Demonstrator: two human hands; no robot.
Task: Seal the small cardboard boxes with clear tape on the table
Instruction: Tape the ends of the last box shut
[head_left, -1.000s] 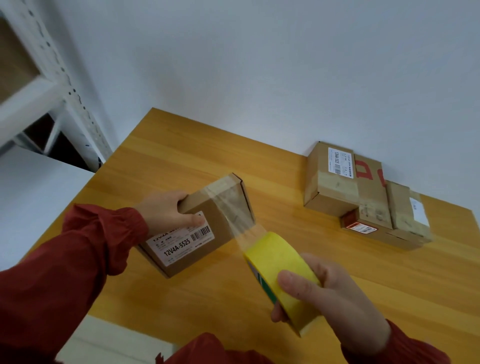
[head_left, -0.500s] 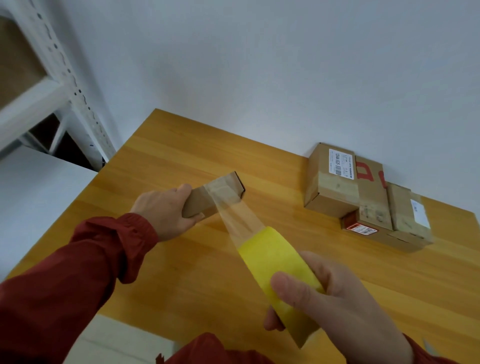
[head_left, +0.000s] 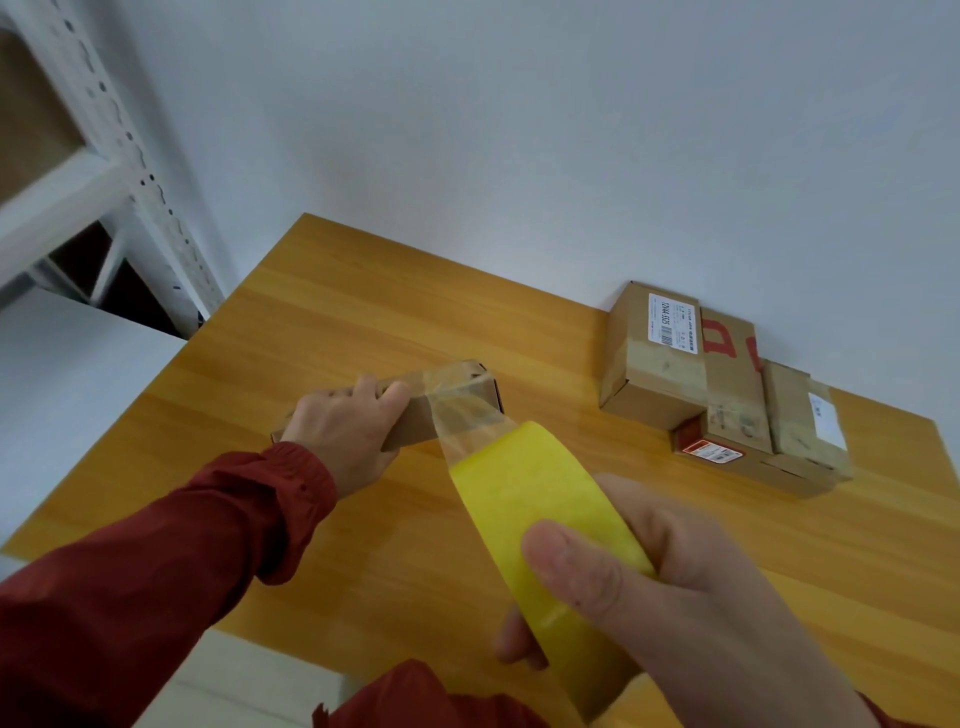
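**Box turned, tape wrapping its end**

A second ago the label faced me; now my left hand has rolled the small box edge-on, mid-table, its fingers curled over the top. The clear strip runs taut round its right end to the yellow roll, gripped in my right hand. The seal looks half-done and uncut. The brown cardboard looks glossy under the tape.

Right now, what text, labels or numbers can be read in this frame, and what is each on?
"12V4A-S525": on the white barcode label of the rear box; its small print is unreadable.
Unreadable: red marks on the middle box.
Blurred: red-and-white label on the front box; white label on the right box.
None showing on the held box.
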